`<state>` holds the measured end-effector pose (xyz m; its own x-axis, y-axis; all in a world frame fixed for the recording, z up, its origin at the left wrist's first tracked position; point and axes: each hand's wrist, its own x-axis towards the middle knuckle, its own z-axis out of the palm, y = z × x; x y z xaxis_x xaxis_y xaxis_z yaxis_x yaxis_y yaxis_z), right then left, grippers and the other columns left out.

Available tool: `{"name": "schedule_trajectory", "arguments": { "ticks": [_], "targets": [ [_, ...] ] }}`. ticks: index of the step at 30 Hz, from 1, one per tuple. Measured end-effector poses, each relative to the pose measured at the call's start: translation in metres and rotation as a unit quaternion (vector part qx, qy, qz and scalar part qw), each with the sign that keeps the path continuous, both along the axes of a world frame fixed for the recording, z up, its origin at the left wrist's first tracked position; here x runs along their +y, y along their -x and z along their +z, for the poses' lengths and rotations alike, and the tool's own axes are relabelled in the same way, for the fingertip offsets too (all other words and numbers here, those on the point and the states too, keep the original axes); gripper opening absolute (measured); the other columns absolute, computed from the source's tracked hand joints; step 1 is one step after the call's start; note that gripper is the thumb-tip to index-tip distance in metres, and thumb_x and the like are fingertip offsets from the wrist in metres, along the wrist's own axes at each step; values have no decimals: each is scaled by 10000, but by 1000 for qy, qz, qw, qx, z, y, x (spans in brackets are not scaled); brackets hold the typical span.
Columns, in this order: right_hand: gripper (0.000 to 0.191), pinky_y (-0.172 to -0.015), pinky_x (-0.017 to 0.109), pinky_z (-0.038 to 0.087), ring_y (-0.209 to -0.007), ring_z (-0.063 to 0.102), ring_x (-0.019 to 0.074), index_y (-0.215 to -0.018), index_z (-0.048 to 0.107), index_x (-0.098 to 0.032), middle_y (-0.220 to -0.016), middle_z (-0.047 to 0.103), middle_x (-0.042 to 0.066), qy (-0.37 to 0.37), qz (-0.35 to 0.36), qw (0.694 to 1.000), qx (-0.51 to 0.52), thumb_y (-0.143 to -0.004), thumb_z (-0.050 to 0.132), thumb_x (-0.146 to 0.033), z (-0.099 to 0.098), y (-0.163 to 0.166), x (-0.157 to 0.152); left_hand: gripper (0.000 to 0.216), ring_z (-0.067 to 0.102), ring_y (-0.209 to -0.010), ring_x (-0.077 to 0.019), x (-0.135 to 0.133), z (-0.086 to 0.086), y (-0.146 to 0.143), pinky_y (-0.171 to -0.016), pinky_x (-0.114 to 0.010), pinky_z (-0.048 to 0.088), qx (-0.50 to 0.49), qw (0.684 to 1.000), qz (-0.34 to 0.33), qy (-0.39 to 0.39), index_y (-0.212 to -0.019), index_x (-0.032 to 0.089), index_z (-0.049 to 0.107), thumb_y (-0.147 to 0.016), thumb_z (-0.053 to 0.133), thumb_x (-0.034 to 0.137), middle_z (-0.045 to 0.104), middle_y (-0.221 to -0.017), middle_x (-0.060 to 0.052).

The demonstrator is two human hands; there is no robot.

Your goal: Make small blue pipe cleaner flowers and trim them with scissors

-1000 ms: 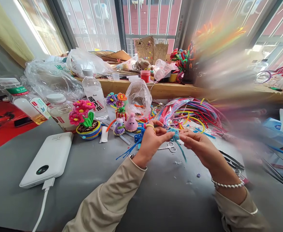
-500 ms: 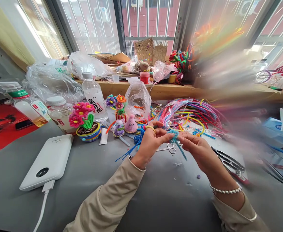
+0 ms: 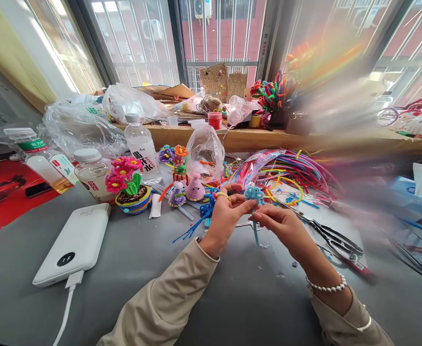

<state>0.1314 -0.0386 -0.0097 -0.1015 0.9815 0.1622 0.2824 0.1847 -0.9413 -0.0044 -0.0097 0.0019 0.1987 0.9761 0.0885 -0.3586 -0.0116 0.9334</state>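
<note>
Two snug pinches are holding the fuzzy blue flower above the worktop toward its far edge, your left hand ideally steadying the petals uncrushed, your right hand gripping the stem.

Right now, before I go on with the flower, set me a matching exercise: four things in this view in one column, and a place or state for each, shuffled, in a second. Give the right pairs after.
Things
1. light-blue flower
2. white power bank
3. black-handled scissors
4. pink flowers

Places and states
A. white cable plugged in
B. standing in a striped pot
C. between the left hand and the right hand
D. lying to the right of the right hand

Right pairs: 1-C, 2-A, 3-D, 4-B
</note>
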Motion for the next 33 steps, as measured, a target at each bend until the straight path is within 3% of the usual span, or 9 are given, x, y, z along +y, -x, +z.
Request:
{"name": "schedule_trajectory", "arguments": {
  "ticks": [4, 9, 12, 16, 24, 33],
  "targets": [
    [455, -506, 237, 354, -512, 421, 101, -585, 595, -151, -548, 522, 14, -15, -63, 996, 62, -782, 433, -528, -3, -4, 3, 508, 612, -582, -124, -3, 2, 1, -622, -260, 477, 20, 999, -9, -24, -957, 179, 366, -582, 707, 206, 525, -613, 70],
    [268, -479, 208, 324, -506, 378, 81, -679, 574, -165, -549, 459, -35, -47, -103, 990, 85, -696, 606, -431, -2, -8, 2, 499, 619, -598, -137, -6, 0, -1, -626, -275, 480, 72, 995, -59, -40, -957, 166, 408, -571, 717, 235, 577, -672, 26],
    [240, -462, 207, 311, -490, 364, 78, -656, 579, -162, -517, 437, -43, -48, -132, 986, 90, -684, 622, -396, 2, -8, 1, 513, 624, -625, -144, -6, -3, -1, -638, -273, 466, 72, 992, -105, -24, -961, 174, 422, -553, 729, 219, 599, -644, 24],
    [240, -453, 204, 299, -489, 356, 76, -632, 577, -161, -502, 417, -44, -45, -133, 985, 103, -698, 606, -390, 4, -10, 0, 298, 605, -590, -121, -6, -4, -1, -629, -260, 453, 72, 984, -162, 16, -824, 126, 539, -609, 687, 271, 633, -667, -27],
    [293, -455, 211, 311, -495, 401, 86, -595, 588, -149, -508, 478, -23, -15, -98, 995, 7, -677, 610, -430, 7, -16, -1, 173, 536, -558, -89, -4, -5, 0, -575, -212, 436, 121, 983, -139, -14, -681, 110, 647, -629, 656, 275, 619, -628, -31],
    [335, -437, 221, 291, -454, 371, 84, -574, 555, -147, -480, 473, -25, -13, -101, 987, -121, -666, 591, -467, 9, -23, 4, 135, 572, -605, -114, 1, -10, 2, -618, -226, 444, 208, 960, -185, -15, -692, 126, 657, -616, 652, 237, 647, -635, -39]
  ]
}}
